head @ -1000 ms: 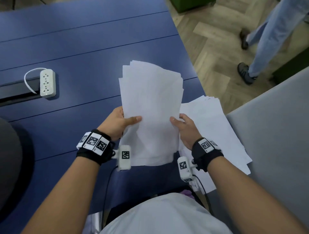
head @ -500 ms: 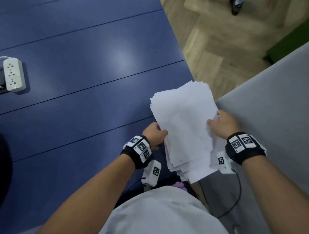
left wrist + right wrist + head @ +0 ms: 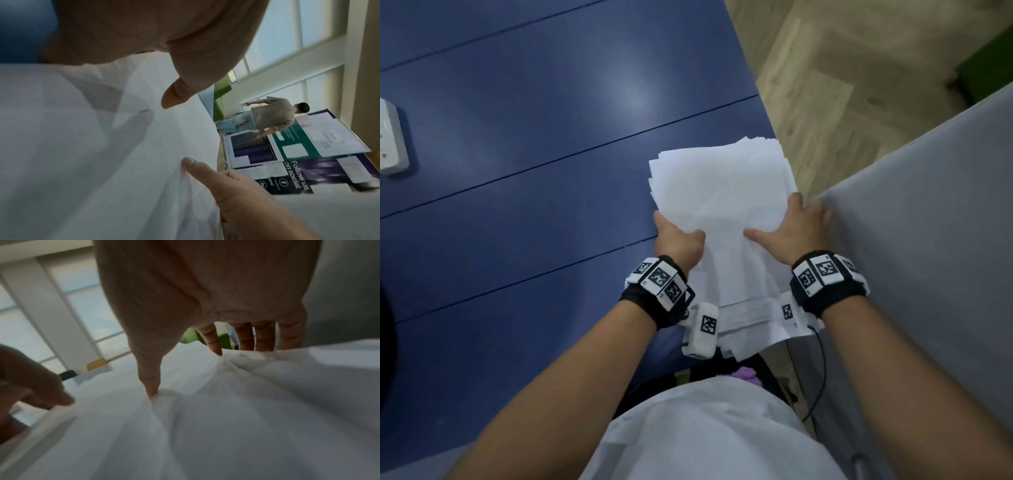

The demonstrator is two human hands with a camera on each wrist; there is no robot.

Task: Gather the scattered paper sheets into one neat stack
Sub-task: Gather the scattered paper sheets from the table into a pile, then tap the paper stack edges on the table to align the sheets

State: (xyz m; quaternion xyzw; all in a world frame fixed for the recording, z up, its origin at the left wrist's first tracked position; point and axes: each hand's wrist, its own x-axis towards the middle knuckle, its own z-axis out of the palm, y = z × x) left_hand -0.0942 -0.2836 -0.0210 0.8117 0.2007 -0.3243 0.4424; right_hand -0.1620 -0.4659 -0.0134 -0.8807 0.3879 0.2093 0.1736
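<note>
A thick, uneven stack of white paper sheets (image 3: pixel 722 192) lies at the right end of the blue table (image 3: pixel 551 171), with its near edges fanned out over the table's corner. My left hand (image 3: pixel 678 237) grips the stack's left edge with the thumb on top. My right hand (image 3: pixel 787 224) holds the right side, thumb pressed onto the top sheet and fingers curled over the right edge. In the left wrist view my left thumb lies on the paper (image 3: pixel 82 146). The right wrist view shows the right thumb denting the wrinkled sheets (image 3: pixel 226 418), the fingers (image 3: pixel 244 337) reaching behind the far edge.
A white power strip (image 3: pixel 392 137) sits at the table's far left. A grey surface (image 3: pixel 928 257) adjoins the table on the right, close to my right hand. Beyond lie wooden floor (image 3: pixel 825 85) and green furniture (image 3: pixel 989 68). A person (image 3: pixel 271 116) walks in the background.
Both hands carried the held sheets from the table's middle to the right and set them on the pile at the right end. They now hold the combined stack by its sides.
</note>
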